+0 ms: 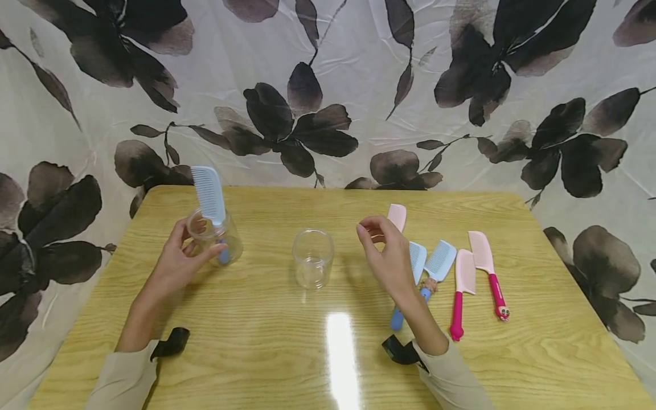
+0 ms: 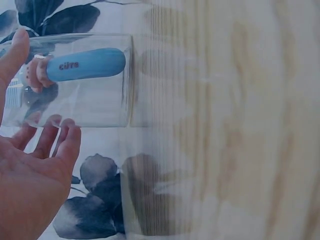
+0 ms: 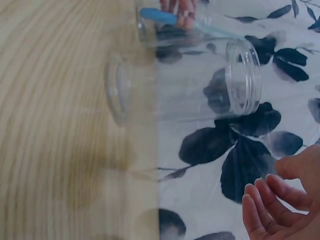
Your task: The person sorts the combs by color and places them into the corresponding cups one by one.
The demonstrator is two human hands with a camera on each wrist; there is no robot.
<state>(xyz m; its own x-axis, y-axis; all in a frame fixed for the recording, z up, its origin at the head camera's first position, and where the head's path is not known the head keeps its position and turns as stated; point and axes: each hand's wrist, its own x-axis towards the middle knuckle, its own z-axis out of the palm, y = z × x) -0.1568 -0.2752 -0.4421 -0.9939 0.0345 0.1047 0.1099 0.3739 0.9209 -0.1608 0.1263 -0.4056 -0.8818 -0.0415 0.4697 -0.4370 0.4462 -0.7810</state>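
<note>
My left hand holds a clear jar at the table's left, thumb on one side and fingers on the other. Inside it a light blue comb stands handle down, its toothed end sticking out above the rim. Its blue handle shows through the wall in the left wrist view. My right hand hovers with loosely bent fingers and holds nothing. Below and beside it lie two blue combs, one in plain sight, the other partly covered by the hand. A pale pink comb peeks out behind.
A second clear jar stands upright in the middle of the wooden table. To the right lie two pink combs with magenta handles, one nearer and one farther right. Floral cloth hangs behind the table.
</note>
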